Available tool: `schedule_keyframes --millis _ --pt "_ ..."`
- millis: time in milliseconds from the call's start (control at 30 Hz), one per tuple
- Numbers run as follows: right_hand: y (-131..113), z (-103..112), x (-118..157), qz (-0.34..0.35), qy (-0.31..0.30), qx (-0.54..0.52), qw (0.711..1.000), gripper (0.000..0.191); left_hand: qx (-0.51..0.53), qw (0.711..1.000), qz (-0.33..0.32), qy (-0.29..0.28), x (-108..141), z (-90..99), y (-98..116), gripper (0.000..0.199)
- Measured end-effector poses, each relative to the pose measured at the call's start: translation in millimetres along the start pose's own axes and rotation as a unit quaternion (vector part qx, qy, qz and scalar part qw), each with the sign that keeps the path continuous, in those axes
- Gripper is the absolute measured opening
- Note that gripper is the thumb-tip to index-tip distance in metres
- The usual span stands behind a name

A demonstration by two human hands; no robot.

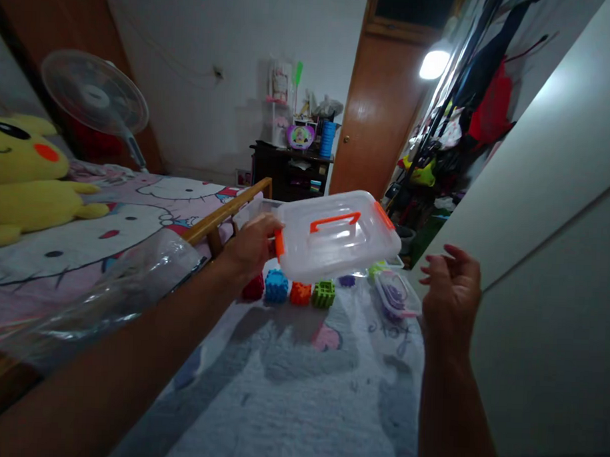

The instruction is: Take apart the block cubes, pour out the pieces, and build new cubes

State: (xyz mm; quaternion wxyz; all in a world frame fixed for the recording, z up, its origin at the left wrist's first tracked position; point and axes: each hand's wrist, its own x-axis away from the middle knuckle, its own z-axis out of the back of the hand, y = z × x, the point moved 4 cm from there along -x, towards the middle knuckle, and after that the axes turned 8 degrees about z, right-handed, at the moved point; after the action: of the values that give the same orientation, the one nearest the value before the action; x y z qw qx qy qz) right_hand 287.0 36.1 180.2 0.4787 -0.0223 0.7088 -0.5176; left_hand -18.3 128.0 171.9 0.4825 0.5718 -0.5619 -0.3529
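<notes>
My left hand grips a clear plastic lid by its left end, at an orange latch. The lid has an orange handle on top and is held tilted above the bed. To its right, my right hand is raised with fingers apart and partly curled, holding nothing. Below the lid, a red block, a blue block, an orange block and a green block stand in a row on the sheet. A small clear container with purple contents lies near my right hand.
A wooden rail and a clear plastic bag are at the left. Behind them, a yellow plush toy sits on a pink-patterned bed. A white cabinet stands close on the right. A fan is at the back left.
</notes>
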Motion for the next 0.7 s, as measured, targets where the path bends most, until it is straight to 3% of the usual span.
schedule_keyframes --millis 67,167,300,467,700 --pt "11.8 16.2 13.6 -0.116 -0.081 -0.085 0.986 0.046 0.009 0.997 0.038 -0.07 28.3 13.1 -13.0 0.02" --pt "22.3 27.3 55.4 -0.271 -0.216 -0.181 0.92 0.059 -0.019 0.99 0.112 -0.086 65.6 38.0 -43.4 0.026" --pt "30.7 36.4 113.8 -0.367 -0.282 -0.163 0.872 0.067 -0.052 0.975 0.188 -0.107 97.1 61.7 -85.9 0.033" --pt "42.2 25.3 151.8 -0.339 -0.341 -0.104 0.871 0.055 -0.055 0.969 0.216 -0.11 102.6 74.2 -120.9 0.039" --pt "44.1 9.5 146.4 -0.265 -0.392 -0.02 0.881 0.048 -0.109 0.973 0.168 -0.111 98.1 75.6 -130.5 0.041"
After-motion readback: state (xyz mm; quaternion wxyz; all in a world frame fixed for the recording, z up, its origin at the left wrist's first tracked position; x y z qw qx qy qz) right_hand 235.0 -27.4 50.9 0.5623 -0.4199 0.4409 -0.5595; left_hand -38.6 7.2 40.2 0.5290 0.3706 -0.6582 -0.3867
